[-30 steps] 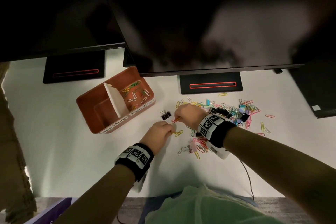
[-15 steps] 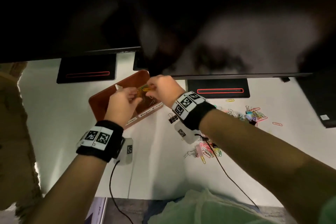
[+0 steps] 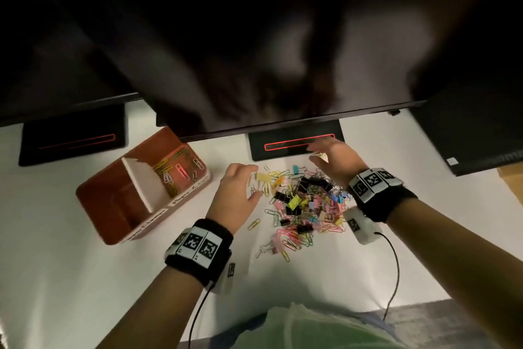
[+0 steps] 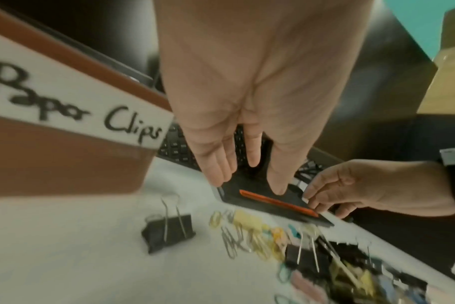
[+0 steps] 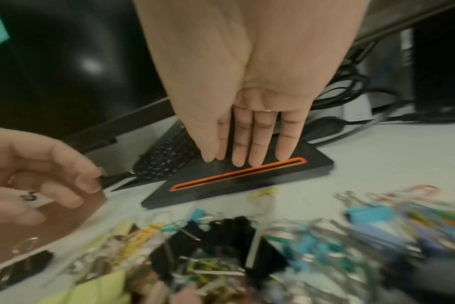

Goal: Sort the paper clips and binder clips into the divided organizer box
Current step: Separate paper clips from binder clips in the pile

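Observation:
The brown organizer box (image 3: 113,207) stands at the left, split by a white divider (image 3: 141,184). Its far compartment holds several coloured paper clips (image 3: 172,171) and carries a "Paper Clips" label (image 4: 73,111); the near compartment looks empty. A mixed pile of paper clips and binder clips (image 3: 305,204) lies mid-table. My left hand (image 3: 252,183) hovers over the pile's left edge, fingers relaxed, holding nothing. My right hand (image 3: 315,153) hovers over the pile's far edge with straight fingers (image 5: 240,148), also empty. One black binder clip (image 4: 169,230) sits apart near the box.
Dark monitors overhang the back of the white table (image 3: 70,278). Two black stands with red outlines (image 3: 294,144) (image 3: 73,139) sit behind the box and pile. A keyboard (image 5: 166,160) lies under the monitor. Wrist cables (image 3: 393,272) trail toward the near edge.
Half a second ago both hands were over the box's paper-clip compartment with clips in their fingers. Both have now swung back right to the pile and are empty.

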The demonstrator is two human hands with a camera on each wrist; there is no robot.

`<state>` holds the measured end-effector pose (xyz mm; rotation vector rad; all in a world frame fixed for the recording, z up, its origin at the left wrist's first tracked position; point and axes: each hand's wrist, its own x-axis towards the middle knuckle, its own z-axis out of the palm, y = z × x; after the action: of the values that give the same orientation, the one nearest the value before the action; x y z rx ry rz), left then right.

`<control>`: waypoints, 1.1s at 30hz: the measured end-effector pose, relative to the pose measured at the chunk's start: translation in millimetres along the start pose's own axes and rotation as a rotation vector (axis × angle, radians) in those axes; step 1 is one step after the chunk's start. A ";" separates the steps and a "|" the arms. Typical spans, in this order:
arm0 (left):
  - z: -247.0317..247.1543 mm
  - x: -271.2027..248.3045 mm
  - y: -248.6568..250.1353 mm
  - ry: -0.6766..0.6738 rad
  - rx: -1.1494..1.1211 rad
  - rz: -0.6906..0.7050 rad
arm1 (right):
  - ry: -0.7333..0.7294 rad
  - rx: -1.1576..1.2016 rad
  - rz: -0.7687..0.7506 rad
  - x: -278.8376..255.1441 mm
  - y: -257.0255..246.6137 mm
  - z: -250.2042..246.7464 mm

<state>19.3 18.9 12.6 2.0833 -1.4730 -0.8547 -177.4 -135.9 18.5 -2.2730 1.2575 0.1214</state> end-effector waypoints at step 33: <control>16.2 41.3 -9.7 0.033 0.037 -0.098 | -0.291 -0.089 -0.045 12.0 16.9 19.7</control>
<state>24.3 -17.0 -14.8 2.2020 -1.3891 -0.8315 -180.9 -142.5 -9.0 -2.2564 1.0661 0.4825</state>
